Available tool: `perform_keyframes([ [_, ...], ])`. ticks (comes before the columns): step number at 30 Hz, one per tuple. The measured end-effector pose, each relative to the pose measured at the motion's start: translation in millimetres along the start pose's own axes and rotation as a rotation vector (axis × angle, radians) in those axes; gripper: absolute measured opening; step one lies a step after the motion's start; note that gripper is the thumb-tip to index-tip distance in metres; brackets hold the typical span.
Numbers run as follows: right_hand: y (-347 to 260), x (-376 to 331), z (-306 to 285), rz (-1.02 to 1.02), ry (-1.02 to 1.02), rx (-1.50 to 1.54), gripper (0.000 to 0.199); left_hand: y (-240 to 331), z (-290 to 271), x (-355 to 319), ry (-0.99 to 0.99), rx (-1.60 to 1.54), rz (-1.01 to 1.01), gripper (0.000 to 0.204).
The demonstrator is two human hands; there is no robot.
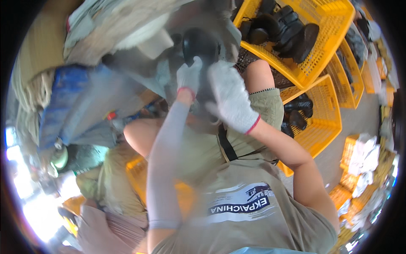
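A black shoe (200, 44) with a rounded, glossy end is in front of me over my lap, partly blurred. My left hand (189, 76), in a white knitted glove with a pink cuff, is closed on the shoe's left side. On the other side, my right hand (231, 95) wears a matching glove. Its fingers look stretched out and the thumb stands apart, next to the shoe's dark lower part. Motion smears this hand, so whether it touches the shoe is unclear. A grey sleeve (165, 156) covers my left forearm.
At the upper right, a yellow crate (311, 70) holds several black shoes (292, 34). Below it, another yellow crate (323, 127) contains more dark shoes. Grey and pale cloth (114, 31) hangs at the upper left, near blue fabric (63, 106). White bags (366, 158) lie among orange crates farther right.
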State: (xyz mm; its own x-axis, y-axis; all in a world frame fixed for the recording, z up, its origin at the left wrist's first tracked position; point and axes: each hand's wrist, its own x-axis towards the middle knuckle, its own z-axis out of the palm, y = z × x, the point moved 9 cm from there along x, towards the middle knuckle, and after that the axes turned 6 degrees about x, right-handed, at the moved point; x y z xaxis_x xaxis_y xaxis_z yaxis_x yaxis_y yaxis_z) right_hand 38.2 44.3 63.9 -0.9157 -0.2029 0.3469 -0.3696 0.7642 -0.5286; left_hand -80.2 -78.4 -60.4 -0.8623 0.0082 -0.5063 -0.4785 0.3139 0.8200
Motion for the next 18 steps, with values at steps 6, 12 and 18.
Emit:
perform_keyframes([
  [6,19.3,12.7,-7.5,0.414,0.022,0.464,0.036,-35.6,-60.3,36.3,0.301,-0.382,0.042,0.079],
  [12,-59.4,94.2,25.8,0.167,-0.004,0.33,0.044,-47.0,-100.3,116.1,0.529,-0.158,0.342,0.034],
  [18,-76.1,75.8,4.4,0.098,-0.228,0.021,0.048,5.8,-46.9,15.2,0.27,-0.376,0.502,0.05],
])
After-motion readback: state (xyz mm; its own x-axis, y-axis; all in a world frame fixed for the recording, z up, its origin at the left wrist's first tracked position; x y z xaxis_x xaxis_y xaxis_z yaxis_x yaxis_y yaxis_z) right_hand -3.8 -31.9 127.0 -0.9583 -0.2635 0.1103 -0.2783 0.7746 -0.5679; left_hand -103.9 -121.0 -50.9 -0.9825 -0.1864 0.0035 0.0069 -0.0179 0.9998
